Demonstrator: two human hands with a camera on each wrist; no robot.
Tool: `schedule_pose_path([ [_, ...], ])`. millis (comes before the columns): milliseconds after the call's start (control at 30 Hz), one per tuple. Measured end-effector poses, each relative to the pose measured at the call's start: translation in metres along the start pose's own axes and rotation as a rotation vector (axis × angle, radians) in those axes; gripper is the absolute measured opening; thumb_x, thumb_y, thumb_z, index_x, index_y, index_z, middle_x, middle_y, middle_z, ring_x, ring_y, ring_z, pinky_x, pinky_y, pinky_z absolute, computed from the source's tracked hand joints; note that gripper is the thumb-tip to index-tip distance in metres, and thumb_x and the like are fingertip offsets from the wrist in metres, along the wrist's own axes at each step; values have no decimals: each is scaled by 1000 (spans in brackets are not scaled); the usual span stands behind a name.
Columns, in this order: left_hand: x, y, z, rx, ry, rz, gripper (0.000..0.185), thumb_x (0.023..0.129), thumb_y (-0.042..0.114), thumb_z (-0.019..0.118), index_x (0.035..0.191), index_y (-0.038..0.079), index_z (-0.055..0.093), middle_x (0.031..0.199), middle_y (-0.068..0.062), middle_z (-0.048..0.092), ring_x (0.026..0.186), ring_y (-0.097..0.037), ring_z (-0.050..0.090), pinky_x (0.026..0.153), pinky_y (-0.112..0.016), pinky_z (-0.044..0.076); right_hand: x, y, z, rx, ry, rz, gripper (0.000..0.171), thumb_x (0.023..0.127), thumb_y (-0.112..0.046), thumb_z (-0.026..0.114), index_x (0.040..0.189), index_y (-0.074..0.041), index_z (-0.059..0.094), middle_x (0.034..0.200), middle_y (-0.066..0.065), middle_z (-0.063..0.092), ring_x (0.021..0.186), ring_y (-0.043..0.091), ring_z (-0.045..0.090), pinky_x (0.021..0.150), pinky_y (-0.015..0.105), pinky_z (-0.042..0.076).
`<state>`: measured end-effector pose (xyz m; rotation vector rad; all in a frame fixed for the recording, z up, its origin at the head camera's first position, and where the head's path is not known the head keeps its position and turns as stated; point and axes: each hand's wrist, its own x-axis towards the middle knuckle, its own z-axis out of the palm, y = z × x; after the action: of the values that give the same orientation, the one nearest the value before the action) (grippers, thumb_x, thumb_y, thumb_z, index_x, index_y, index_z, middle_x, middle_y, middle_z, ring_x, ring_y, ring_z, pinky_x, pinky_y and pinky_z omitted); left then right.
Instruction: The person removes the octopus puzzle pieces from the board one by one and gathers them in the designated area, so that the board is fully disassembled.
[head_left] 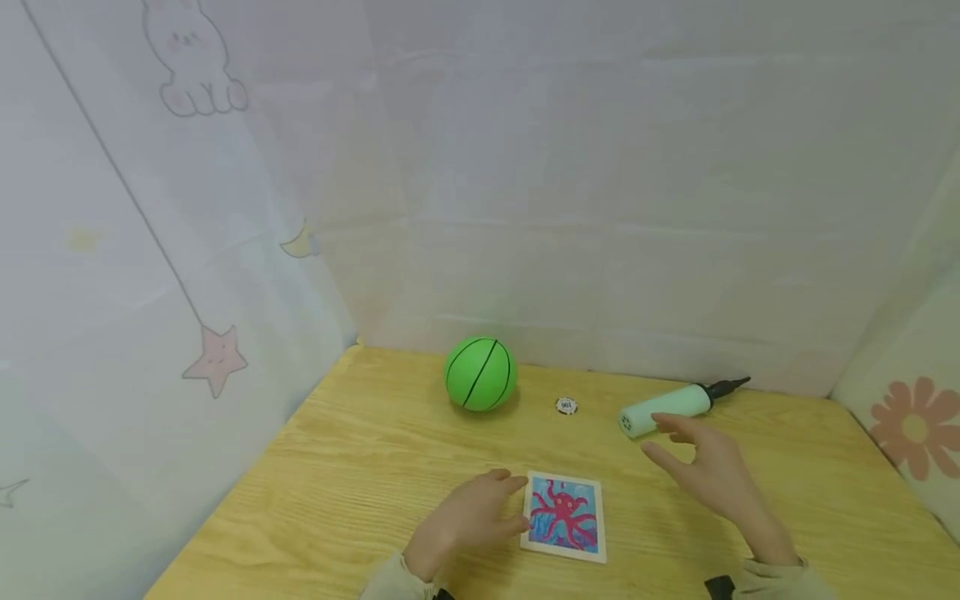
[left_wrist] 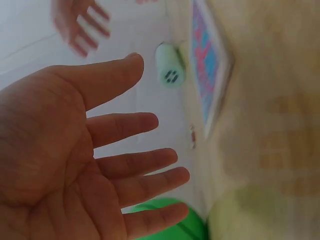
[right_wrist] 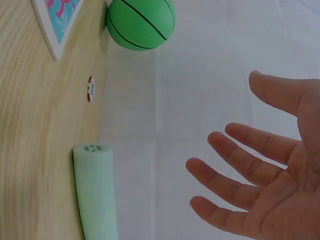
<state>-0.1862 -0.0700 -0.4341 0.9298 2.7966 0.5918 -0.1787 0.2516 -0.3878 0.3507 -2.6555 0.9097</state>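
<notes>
My left hand (head_left: 474,515) hovers at the left edge of a white-framed octopus picture (head_left: 564,515), fingers spread and nothing in them. The palm and straight fingers show plainly in the left wrist view. Over the right side of the table, my right hand (head_left: 708,467) hangs with thumb and fingers apart, holding nothing. Just beyond it lies a pale green hand pump (head_left: 667,408) with a black nozzle pointing back right; the fingertips overlap its near end in the head view. In the right wrist view the pump (right_wrist: 95,192) stands apart from the fingers.
A green ball (head_left: 481,374) with black lines sits at the back of the wooden table (head_left: 337,467). Between ball and pump lies a small round chip (head_left: 566,406) marked 100. Pale printed cloth (head_left: 510,183) hangs behind and along both sides.
</notes>
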Motion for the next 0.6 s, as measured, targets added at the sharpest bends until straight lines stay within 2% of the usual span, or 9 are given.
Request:
schedule_pose_path([
  [67,3,5,13,7,-6,12,53,89,39,66,133,12,57,133,-11,56,120,-24,53,97,-37,46,8,-1,10,52,-18,-24,43,89,-28,70,124,-3,62,113,16,67,97,34,65,75,50,53],
  [133,5,9,25,18,-9,12,51,88,37,66,132,13,58,126,-7,58,110,-17,57,91,-33,49,16,-1,22,99,-49,-37,41,89,-26,70,122,-3,63,110,15,68,93,32,66,73,46,54],
  [233,7,14,35,67,-8,-16,50,87,37,67,131,15,59,123,-6,58,105,-16,57,88,-36,50,25,0,42,153,-103,-54,41,89,-26,69,122,-3,62,108,14,68,89,27,68,71,37,55],
  [300,9,17,39,84,-18,-49,52,85,36,68,132,16,58,126,-10,56,110,-22,56,90,-43,49,29,2,55,182,-147,-71,39,90,-26,69,121,-3,63,108,13,68,87,24,67,70,32,55],
  [400,10,21,41,86,-58,-89,54,86,37,68,135,20,55,139,-16,47,126,-36,46,95,-56,43,36,5,73,219,-216,-101,36,90,-26,68,118,-3,64,108,13,68,87,23,67,71,28,54],
  [500,10,22,42,74,-89,-99,55,87,35,68,138,22,52,144,-18,42,130,-43,40,95,-62,40,41,8,90,242,-262,-135,33,90,-25,69,114,-3,66,105,14,68,88,22,66,72,27,54],
  [600,9,22,43,83,-88,-102,54,88,35,67,138,21,51,144,-21,41,129,-46,40,94,-63,41,46,11,105,260,-291,-152,30,89,-23,70,111,-3,67,102,14,69,89,22,66,73,27,54],
])
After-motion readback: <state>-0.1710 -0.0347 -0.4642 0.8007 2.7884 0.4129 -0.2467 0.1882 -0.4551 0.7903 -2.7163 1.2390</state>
